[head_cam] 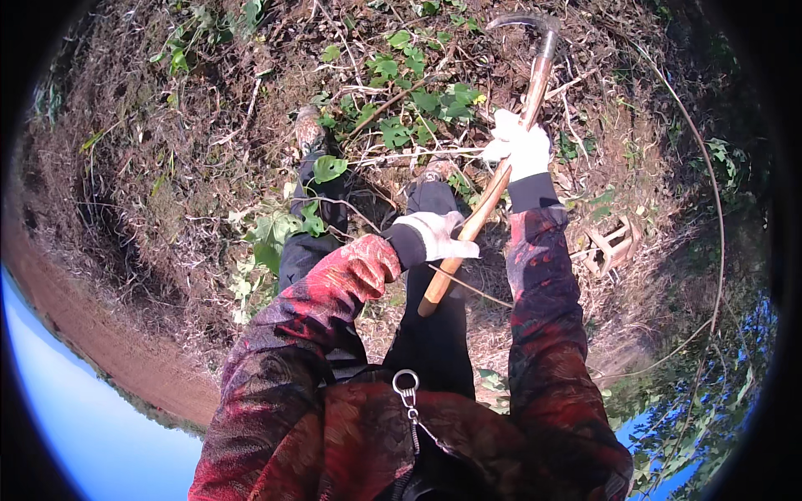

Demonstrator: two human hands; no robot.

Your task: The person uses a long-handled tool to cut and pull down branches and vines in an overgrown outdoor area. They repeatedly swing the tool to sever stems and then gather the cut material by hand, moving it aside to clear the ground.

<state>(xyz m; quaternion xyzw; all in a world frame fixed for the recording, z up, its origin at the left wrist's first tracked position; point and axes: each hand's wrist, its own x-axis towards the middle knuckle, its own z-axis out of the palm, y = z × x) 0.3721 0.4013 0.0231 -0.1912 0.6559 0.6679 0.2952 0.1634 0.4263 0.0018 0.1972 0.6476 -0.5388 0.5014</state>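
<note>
My right hand (pixel 520 147), in a white glove with a dark cuff, grips the wooden handle of a pick-like digging tool (pixel 485 203). The tool slants from lower left to upper right, and its curved metal head (pixel 529 22) lies over the ground at the top. My left hand (pixel 435 235), also gloved, is lower down by the handle. Its fingertips lie across the wood, but whether they close on it is unclear. A thin vine stem (pixel 351 206) runs towards the left glove, and another thin stem (pixel 473 288) passes below it across the handle.
Dry stalks and leafy green vines (pixel 401 119) cover the ground around my shoes (pixel 309 131). A pale brown, broken-looking object (pixel 609 246) lies right of my right forearm. A long bare stem (pixel 714 181) arches along the right. Bare reddish soil (pixel 125 338) stretches at lower left.
</note>
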